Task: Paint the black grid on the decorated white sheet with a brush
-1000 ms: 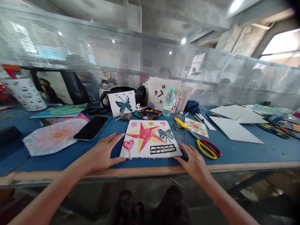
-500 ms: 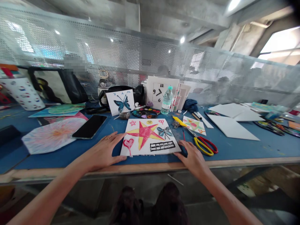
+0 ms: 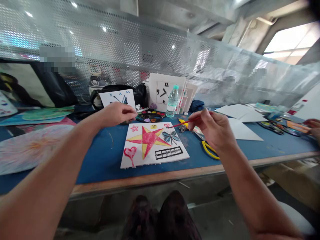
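Note:
My left hand (image 3: 120,113) is closed, fingers pressed together, in front of the butterfly card (image 3: 116,96) and beside the paint palette (image 3: 152,115); what it holds, if anything, is hidden. My right hand (image 3: 210,128) grips a thin red brush (image 3: 183,124), whose tip points left over the board's upper right corner. Flat on the blue table lies the white board (image 3: 150,160), painted with a red and yellow star, hearts, a butterfly and a black ladder-like strip. Yellow-handled scissors (image 3: 208,150) lie partly behind my right hand.
A water bottle (image 3: 172,101) stands before the clock picture (image 3: 162,88). White sheets (image 3: 246,130) lie to the right, round painted paper (image 3: 32,146) to the left. Another person's hand (image 3: 313,123) shows at the right edge. A perforated screen (image 3: 120,53) rises behind.
Both hands have left the board's sides. My left hand moved up towards the palette; my right hand rose and took hold of the red brush. The view shifted, and another person's hand came into sight.

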{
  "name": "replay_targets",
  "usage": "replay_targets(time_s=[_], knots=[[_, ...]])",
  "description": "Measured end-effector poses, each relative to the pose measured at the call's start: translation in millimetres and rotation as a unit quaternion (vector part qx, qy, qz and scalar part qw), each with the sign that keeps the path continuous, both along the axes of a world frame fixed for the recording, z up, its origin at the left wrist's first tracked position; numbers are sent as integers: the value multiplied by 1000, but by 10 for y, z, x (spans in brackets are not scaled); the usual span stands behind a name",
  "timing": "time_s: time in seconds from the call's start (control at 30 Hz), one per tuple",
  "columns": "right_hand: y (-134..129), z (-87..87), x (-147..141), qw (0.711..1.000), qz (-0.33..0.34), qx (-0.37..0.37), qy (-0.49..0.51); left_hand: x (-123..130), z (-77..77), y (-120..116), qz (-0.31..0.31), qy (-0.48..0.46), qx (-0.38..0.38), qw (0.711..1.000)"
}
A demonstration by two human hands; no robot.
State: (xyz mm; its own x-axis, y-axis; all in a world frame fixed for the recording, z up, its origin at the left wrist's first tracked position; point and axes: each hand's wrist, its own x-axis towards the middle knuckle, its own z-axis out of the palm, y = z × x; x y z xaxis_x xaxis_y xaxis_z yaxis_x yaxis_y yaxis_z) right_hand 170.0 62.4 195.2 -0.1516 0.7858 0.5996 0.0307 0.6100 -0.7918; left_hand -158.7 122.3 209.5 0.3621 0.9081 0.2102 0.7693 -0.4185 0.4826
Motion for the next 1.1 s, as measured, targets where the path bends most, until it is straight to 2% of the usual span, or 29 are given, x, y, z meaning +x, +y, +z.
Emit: replay_targets(time_s=[0.07,0.13,0.23,0.3,0.43,0.6,0.83,1.1], knots=[[185,40,-48,998,48,-37,1,8,-127,112,-4,3,-15,1000],[362,2,-72,992,89,-82,-15,-40,-304,182,2,-6,-11,1000],[585,-181,-59,982,132,-130,-46,-148,-530,249,51,0,39,998],[675,-332,-11,980,139,-135,-53,-201,-609,285,71,7,48,996],[667,-511,148,987,120,-96,-40,-244,-638,352,110,43,73,990],[518,-508,290,988,107,-43,-99,-281,-636,418,150,88,24,984],[337,-591,246,962,53,33,-265,-230,-627,385,162,100,-12,982],[331,-625,231,949,27,53,-309,-269,-682,441,156,116,-21,981]])
